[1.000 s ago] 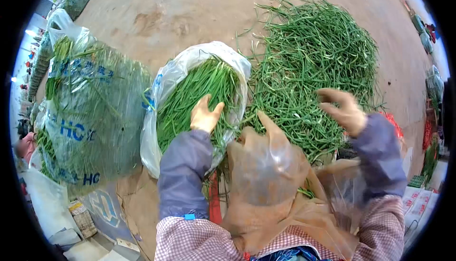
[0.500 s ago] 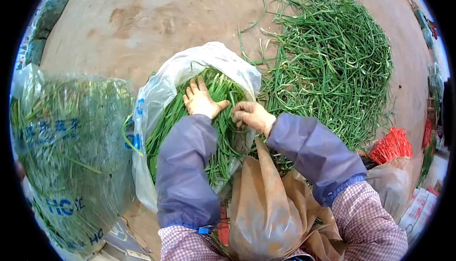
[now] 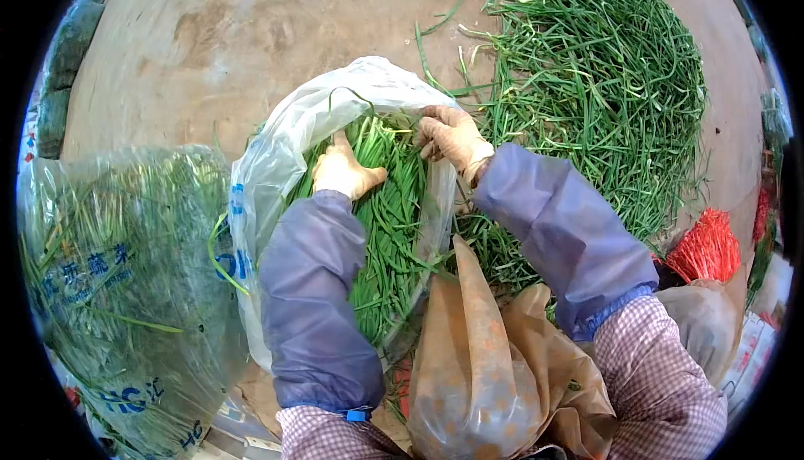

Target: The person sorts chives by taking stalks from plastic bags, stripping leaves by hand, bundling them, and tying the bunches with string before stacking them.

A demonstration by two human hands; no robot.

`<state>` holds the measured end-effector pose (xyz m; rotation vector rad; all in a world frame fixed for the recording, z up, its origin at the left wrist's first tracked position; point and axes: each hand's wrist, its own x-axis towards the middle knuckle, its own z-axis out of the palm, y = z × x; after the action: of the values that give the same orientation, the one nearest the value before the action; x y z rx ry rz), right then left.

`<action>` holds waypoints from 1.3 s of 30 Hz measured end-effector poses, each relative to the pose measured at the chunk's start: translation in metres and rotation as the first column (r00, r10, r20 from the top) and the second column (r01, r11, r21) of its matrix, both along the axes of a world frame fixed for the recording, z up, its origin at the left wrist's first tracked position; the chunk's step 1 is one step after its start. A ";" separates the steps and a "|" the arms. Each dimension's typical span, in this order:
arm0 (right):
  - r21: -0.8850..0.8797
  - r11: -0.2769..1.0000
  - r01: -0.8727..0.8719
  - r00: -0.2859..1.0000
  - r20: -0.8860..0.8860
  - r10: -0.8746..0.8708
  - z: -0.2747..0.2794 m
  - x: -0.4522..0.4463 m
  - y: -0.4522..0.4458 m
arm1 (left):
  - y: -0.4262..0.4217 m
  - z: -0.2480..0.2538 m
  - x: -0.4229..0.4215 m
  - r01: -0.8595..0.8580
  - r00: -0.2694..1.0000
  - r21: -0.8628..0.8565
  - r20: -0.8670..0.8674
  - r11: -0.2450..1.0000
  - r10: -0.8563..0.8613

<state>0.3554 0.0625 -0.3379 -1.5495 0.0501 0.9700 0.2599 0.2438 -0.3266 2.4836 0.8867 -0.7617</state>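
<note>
A white plastic bag (image 3: pixel 289 138) with blue print stands open in front of me, filled with long green chives (image 3: pixel 389 234). My left hand (image 3: pixel 347 171) rests inside it on the chives, thumb spread wide; its fingers point away and are partly hidden along the bag's inner left side. On the far right rim, my right hand (image 3: pixel 452 136) has its fingers curled over the plastic, pinching the bag. Both hands look gloved. A loose heap of chives (image 3: pixel 595 100) lies on the surface to the right of the bag.
A filled clear bag (image 3: pixel 134 292) with blue print stands at the left. Brown plastic sheeting (image 3: pixel 477 376) bulges up near my body. Red plastic strands (image 3: pixel 703 246) form a bundle at the right. A few stray stalks (image 3: pixel 448 20) lie beyond the bag.
My left hand has gone from flat on the chives to deeper on their left side. My right hand has moved up and away from me to the bag's far right rim.
</note>
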 end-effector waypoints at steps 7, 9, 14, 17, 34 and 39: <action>0.110 0.979 0.170 0.975 -0.166 -0.151 -0.013 0.000 -0.011 | -0.008 0.012 -0.032 0.025 0.924 -0.243 0.376 0.970 0.070; 0.199 0.965 0.170 0.978 -0.157 -0.140 -0.003 -0.019 -0.025 | -0.005 0.014 -0.045 0.001 0.905 -0.311 0.404 0.950 0.132; 0.360 0.909 0.209 0.973 -0.171 -0.156 0.018 -0.096 -0.040 | 0.000 0.024 -0.064 0.006 0.872 -0.478 0.432 0.879 0.229; 0.399 0.873 0.282 0.954 -0.212 -0.211 0.016 -0.122 -0.023 | -0.005 0.031 -0.068 0.037 0.868 -0.483 0.450 0.875 0.212; 0.478 0.644 0.598 0.787 -0.502 -0.358 0.008 -0.160 -0.021 | -0.086 0.024 -0.120 0.280 0.783 0.191 0.521 0.941 -0.339; 0.533 0.629 0.566 0.811 -0.498 -0.308 0.040 -0.176 -0.037 | -0.096 0.029 -0.142 0.368 0.694 0.021 0.659 0.929 -0.290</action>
<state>0.1789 0.0255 -0.2974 -0.6171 0.3105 0.7329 0.1183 0.1476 -0.2973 2.5446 0.1286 0.0134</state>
